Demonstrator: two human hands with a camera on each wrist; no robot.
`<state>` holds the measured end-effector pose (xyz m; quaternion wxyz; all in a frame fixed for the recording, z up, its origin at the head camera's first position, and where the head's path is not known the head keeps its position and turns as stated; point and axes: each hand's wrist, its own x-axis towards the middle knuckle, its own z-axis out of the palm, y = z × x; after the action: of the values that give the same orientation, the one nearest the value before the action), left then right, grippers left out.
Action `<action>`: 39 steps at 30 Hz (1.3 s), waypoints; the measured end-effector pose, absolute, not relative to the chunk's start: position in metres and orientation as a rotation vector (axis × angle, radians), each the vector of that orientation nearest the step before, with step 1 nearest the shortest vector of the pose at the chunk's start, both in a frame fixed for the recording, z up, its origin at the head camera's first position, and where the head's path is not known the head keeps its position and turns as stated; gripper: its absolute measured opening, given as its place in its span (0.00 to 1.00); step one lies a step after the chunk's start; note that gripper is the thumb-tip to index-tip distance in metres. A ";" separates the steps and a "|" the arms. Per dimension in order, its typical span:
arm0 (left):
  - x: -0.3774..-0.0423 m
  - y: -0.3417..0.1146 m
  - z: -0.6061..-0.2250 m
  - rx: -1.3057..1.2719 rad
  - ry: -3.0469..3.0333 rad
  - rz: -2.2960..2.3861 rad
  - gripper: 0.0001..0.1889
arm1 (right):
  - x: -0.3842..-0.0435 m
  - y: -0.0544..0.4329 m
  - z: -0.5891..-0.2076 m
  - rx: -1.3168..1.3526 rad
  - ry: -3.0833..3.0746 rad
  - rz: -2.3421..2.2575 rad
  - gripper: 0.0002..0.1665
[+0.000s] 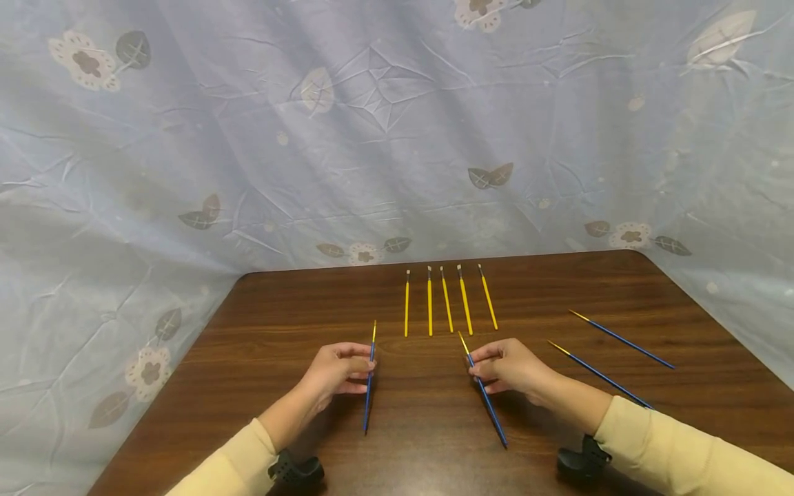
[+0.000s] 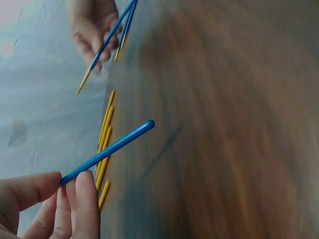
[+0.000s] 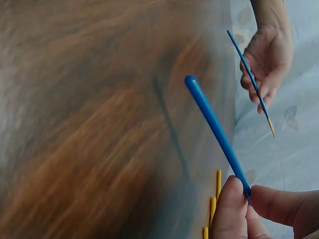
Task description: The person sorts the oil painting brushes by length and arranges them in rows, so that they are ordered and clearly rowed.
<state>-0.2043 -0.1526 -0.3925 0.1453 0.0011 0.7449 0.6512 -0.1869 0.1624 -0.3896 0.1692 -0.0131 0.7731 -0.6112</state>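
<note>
My left hand (image 1: 340,372) pinches a thin blue paintbrush (image 1: 369,386) between thumb and fingers, its gold end pointing away from me. In the left wrist view the blue handle (image 2: 109,152) hangs above the table, its shadow lying apart from it. My right hand (image 1: 510,368) pinches a second blue paintbrush (image 1: 486,399), tilted with its tip to the upper left. The right wrist view shows that handle (image 3: 215,127) raised off the wood too. Beyond both hands lies a row of several yellow paintbrushes (image 1: 430,303), bristles toward the far edge.
Two more blue paintbrushes lie slanted on the right, one farther back (image 1: 626,341) and one nearer (image 1: 598,373), partly behind the right sleeve (image 1: 657,441). The brown wooden table (image 1: 298,303) ends at a flowered grey-blue cloth (image 1: 384,172) behind it.
</note>
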 end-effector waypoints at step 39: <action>-0.200 -0.103 -0.426 0.187 2.193 1.863 0.20 | -0.192 0.104 -0.411 -0.002 2.296 -1.762 0.14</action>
<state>-0.1999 -0.1027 -0.4265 0.1284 0.0644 0.7542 0.6407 -0.1921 0.1041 -0.4111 0.1235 -0.0008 0.7872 -0.6042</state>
